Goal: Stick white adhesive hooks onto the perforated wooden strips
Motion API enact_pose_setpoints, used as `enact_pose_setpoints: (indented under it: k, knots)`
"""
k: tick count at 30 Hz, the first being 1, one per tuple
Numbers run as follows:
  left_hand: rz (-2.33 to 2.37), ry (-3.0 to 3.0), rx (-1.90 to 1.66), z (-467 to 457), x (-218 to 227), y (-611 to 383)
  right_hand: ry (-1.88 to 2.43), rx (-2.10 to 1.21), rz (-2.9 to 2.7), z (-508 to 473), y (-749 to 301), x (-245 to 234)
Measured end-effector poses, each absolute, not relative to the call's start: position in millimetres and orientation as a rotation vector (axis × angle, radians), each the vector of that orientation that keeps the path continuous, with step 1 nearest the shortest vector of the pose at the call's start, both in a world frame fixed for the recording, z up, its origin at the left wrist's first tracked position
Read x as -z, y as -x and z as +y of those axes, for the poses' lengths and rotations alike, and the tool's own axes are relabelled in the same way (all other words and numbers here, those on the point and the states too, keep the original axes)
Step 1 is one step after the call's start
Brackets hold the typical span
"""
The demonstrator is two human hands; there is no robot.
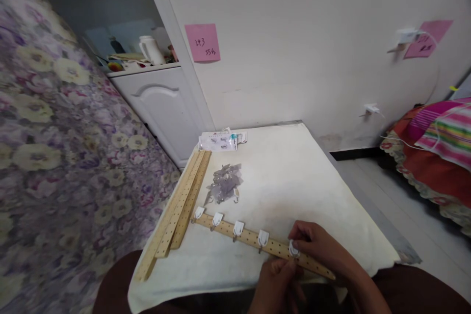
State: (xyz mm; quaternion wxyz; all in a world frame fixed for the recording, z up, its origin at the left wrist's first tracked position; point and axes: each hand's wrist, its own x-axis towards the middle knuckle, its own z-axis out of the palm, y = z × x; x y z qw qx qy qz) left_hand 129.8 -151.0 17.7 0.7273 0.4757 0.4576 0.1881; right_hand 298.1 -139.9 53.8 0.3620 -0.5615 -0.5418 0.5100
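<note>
A perforated wooden strip (pixel 253 239) lies across the near part of a white table (pixel 294 181), with several white adhesive hooks stuck along it. My right hand (pixel 324 248) pinches a white hook (pixel 293 249) against the strip near its right end. My left hand (pixel 275 279) sits just below, fingers curled at the strip's near edge close to that hook. What the left fingers hold is hidden.
Several more wooden strips (pixel 180 211) lie stacked along the table's left edge. A pile of clear hooks (pixel 225 185) and a hook package (pixel 221 141) lie farther back. Floral fabric (pixel 55 147) at left, white cabinet (pixel 162 108) behind, a striped bed cover (pixel 437 152) at right.
</note>
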Motion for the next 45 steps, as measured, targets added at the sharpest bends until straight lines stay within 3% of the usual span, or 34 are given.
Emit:
enact_pose_setpoints:
  k: [45]
  knots:
    - [1.049, -1.013, -0.424, -152.0, -21.5, -133.7, 1.481, -1.373, -1.347, -139.4, -295.4, -57.5]
